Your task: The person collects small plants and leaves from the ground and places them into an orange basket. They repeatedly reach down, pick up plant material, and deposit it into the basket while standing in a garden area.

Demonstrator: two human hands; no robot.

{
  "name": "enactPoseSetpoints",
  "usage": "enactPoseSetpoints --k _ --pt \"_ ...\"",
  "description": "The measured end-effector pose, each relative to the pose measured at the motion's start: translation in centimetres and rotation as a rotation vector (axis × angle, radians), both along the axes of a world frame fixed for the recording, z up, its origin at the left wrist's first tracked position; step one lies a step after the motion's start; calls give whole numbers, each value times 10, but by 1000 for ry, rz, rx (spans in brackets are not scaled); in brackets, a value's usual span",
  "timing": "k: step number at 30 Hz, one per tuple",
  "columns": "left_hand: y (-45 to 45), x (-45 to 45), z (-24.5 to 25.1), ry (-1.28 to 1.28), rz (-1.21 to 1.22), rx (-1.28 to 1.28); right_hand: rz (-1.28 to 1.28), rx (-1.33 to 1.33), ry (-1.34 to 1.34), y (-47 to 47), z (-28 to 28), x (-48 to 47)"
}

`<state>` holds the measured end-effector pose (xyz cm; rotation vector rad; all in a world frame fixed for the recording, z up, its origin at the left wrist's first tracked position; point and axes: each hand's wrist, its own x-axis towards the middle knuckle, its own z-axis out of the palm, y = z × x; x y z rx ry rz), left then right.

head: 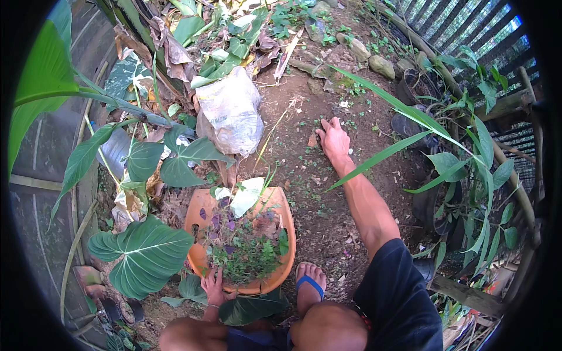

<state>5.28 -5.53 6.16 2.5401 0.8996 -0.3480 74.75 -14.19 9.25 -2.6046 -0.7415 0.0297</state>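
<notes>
My left hand (213,287) grips the near left rim of an orange plastic tub (287,206), its fingers over the edge. Inside the tub lie pulled green weeds (246,259), purple leaves (216,220), a pale leaf (246,197) and dry stems. Out ahead and to the right, my right hand (336,142) reaches down to the brown soil (307,175), where tiny green seedlings grow. Its fingers are bent at ground level. Whether they pinch anything is hidden. A reddish-brown fragment (312,141) lies just left of that hand.
A stuffed whitish plastic sack (230,112) stands beyond the tub. Large heart-shaped leaves (140,254) spread on the left. Long blades (390,151) arch across near my right forearm. Stones (382,66), black pots (408,125) and a slatted fence (465,26) border the right side.
</notes>
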Motion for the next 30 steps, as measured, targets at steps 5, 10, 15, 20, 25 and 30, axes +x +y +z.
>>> enactPoseSetpoints --k 5,10,15,20,25,30 --pt "-3 3 3 -3 34 -12 -51 118 -40 10 -12 -2" --pt "-5 1 1 -7 42 -7 4 126 -12 14 -17 -25" --pt "-2 1 1 -6 56 -37 -131 43 -5 20 -12 -7" --pt "-2 2 0 -15 55 -15 -38 -52 18 26 -9 3" --pt "-2 2 4 1 62 -38 -67 204 167 42 12 -50" --pt "-3 5 3 -12 54 0 888 60 724 23 37 -187"
